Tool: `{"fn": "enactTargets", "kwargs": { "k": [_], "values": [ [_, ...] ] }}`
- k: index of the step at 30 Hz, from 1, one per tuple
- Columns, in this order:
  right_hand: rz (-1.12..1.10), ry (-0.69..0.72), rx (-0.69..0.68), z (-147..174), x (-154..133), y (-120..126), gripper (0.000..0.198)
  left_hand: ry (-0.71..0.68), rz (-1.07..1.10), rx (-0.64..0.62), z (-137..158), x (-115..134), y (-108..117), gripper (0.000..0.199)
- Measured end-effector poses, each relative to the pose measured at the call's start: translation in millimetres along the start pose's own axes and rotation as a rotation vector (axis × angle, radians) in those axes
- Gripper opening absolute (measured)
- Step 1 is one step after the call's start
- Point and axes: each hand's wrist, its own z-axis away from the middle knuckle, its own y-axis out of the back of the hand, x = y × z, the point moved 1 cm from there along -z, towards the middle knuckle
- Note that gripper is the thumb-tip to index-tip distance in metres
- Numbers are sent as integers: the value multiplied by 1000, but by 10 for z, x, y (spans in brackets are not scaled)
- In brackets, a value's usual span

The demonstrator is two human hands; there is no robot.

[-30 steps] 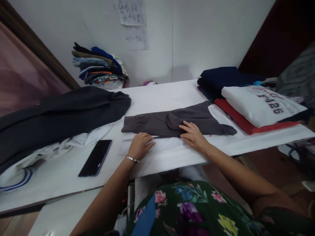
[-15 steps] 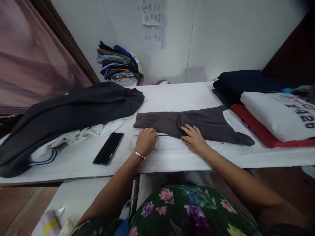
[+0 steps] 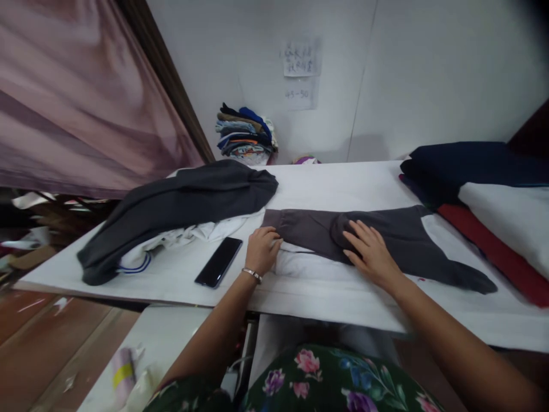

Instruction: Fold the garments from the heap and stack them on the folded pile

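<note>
A dark grey and white long-sleeved top (image 3: 386,229) lies folded lengthwise in front of me, its grey sleeve stretched along the white body part. At its left end my left hand (image 3: 261,250), with a bracelet at the wrist, has bent fingers closed on the cloth by the cuff; the fingertips are partly hidden. My right hand (image 3: 371,252) lies with fingers spread on the grey sleeve near the middle. To the left of my left hand is a black phone (image 3: 218,262).
Another dark grey garment (image 3: 184,200) with white cloth sprawls at the left. Folded navy, red and white clothes (image 3: 454,171) are stacked at the right. A further clothes pile (image 3: 246,131) stands by the wall. The white table's (image 3: 334,186) front edge is close to me.
The view has swung left, so things sit farther right in the picture. My right hand has moved up onto the grey sleeve, and my left hand has shifted toward the cuff end.
</note>
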Motion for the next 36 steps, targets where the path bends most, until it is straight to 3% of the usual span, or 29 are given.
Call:
{"fn": "enactTargets", "kwargs": {
  "k": [3,7,12,14,18,25,29,33,36],
  "values": [
    [71,-79,-52,8,144,-150,54,90,-46,51,-112,-121,91,15],
    [189,-61,-95,65,207,-331,56,147,-63,16,-328,-158,92,19],
    [264,-46,-76,84,167,-327,53,462,-78,-230,-581,-201,-89,47],
    [275,-44,-75,80,156,-311,53,564,-59,-323,-631,-237,-137,49],
    [287,-39,-72,81,155,-307,53,574,-47,-308,-623,-284,-137,37],
    [250,-29,-65,89,168,-325,53,582,-93,-321,-514,-358,-179,33],
    [229,-63,-84,74,151,-323,53,463,-148,-237,-564,-279,-125,36],
    [212,-110,-132,26,101,-271,53,111,-153,-37,-649,51,-106,40],
    [170,-135,-182,-34,74,-221,54,-129,-32,-74,-685,418,-233,44]
  ]
}}
